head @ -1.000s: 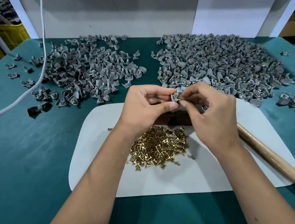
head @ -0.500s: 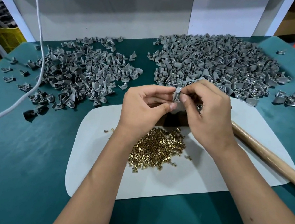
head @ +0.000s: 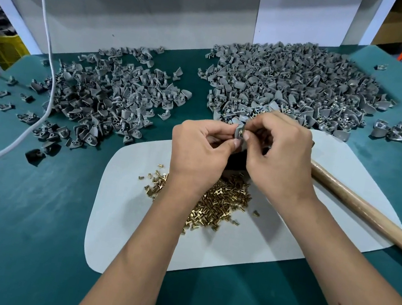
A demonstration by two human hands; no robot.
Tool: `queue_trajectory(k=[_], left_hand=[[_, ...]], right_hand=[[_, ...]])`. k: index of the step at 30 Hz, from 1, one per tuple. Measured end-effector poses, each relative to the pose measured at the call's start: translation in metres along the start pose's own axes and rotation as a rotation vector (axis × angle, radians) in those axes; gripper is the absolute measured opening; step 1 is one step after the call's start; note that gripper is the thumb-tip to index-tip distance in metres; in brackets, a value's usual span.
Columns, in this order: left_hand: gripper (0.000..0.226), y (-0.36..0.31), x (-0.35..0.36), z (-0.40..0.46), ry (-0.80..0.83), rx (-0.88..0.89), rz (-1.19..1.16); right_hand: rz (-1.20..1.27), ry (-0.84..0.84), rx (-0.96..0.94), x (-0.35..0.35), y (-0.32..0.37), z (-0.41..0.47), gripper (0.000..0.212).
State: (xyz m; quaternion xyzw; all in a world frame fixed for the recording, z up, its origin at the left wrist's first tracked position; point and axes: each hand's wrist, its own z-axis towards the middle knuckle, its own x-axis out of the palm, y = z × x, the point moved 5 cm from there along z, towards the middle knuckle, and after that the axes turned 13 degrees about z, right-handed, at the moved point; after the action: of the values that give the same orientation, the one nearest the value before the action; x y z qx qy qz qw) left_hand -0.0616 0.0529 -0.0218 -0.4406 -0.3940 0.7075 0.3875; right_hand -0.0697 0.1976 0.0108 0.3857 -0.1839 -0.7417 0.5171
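Currently in hand: fitting a brass pin (head: 245, 135) into a small grey piece (head: 238, 131); judged mid-insertion, not yet seated as far as can be seen.
Left hand (head: 200, 149): thumb and forefinger pinched on the grey piece, remaining fingers curled underneath.
Right hand (head: 277, 155): fingertips pinched on the brass pin, pressed up against the face of the grey piece.
Whereabouts of the piece: held in the air between both hands, over the far edge of the white mat (head: 259, 243), just in front of the right heap.
Pin supply (head: 223, 199): loose brass heap on the mat, directly below the wrists, a few strays beside it.
Right heap (head: 300, 86): large and deep; brass glints among several pieces, so probably the finished lot.
Left heap (head: 107, 98): flatter and more spread out; no brass visible, so probably stock waiting for pins.
Progress: judged well into a long run. Plenty apparently done on the right, plenty left on the left, with pins enough for many more.
Left to do on this piece: pressing the pin home, then dropping the piece on a heap.
Wooden handle (head: 371, 217): lying across the right side of the mat, running in under the right hand; far end lost in a dark shape below the hands, nature impossible to tell.
Surroundings: green table cover (head: 20, 228); white cable (head: 48, 50) trailing across the left heap.
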Motion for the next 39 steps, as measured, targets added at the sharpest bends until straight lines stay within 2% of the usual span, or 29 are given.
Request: queue_trajectory(k=[4,7,10,13,15,17,19,22,25,29,33,36,39], left_hand=[[0.026,0.000,0.000,0.001,0.001,0.047,0.092],[0.028,-0.011,0.000,-0.003,-0.013,0.147,0.223],[0.016,-0.018,0.000,-0.008,-0.097,0.241,0.387],[0.026,-0.020,-0.001,-0.008,-0.129,0.223,0.443],[0.042,-0.021,-0.003,-0.008,-0.130,0.175,0.468],[0.046,-0.020,-0.009,-0.007,-0.145,0.127,0.458],[0.033,-0.018,-0.013,-0.005,-0.144,0.121,0.476],[0.017,-0.015,-0.013,-0.002,-0.090,0.166,0.579],[0.015,-0.008,-0.009,0.001,-0.031,0.139,0.622],[0.015,-0.001,-0.011,0.005,-0.005,0.090,0.560],[0.016,0.002,-0.012,0.006,-0.005,0.092,0.515],[0.014,0.003,-0.013,0.005,-0.019,0.058,0.487],[0.011,0.004,-0.013,0.005,-0.010,0.037,0.454]], right_hand=[[-0.023,-0.004,0.031,0.001,0.000,-0.001,0.010],[-0.047,0.008,0.021,0.000,0.001,0.000,0.009],[-0.006,0.078,0.039,-0.004,0.000,0.003,0.008],[0.006,0.170,0.141,-0.019,-0.011,0.008,0.005],[-0.157,0.174,0.257,-0.038,-0.029,0.012,0.009],[-0.447,0.232,0.403,-0.060,-0.048,0.012,0.019],[-0.653,0.371,0.521,-0.071,-0.061,0.007,0.032],[-0.691,0.497,0.575,-0.069,-0.067,0.002,0.038],[-0.695,0.528,0.577,-0.066,-0.071,0.003,0.044],[-0.567,0.374,0.574,-0.073,-0.064,0.016,0.039],[-0.366,0.269,0.336,-0.068,-0.026,0.033,0.033],[-0.227,0.318,0.207,-0.049,0.007,0.034,0.036],[-0.267,0.460,0.230,-0.027,0.009,0.030,0.036]])
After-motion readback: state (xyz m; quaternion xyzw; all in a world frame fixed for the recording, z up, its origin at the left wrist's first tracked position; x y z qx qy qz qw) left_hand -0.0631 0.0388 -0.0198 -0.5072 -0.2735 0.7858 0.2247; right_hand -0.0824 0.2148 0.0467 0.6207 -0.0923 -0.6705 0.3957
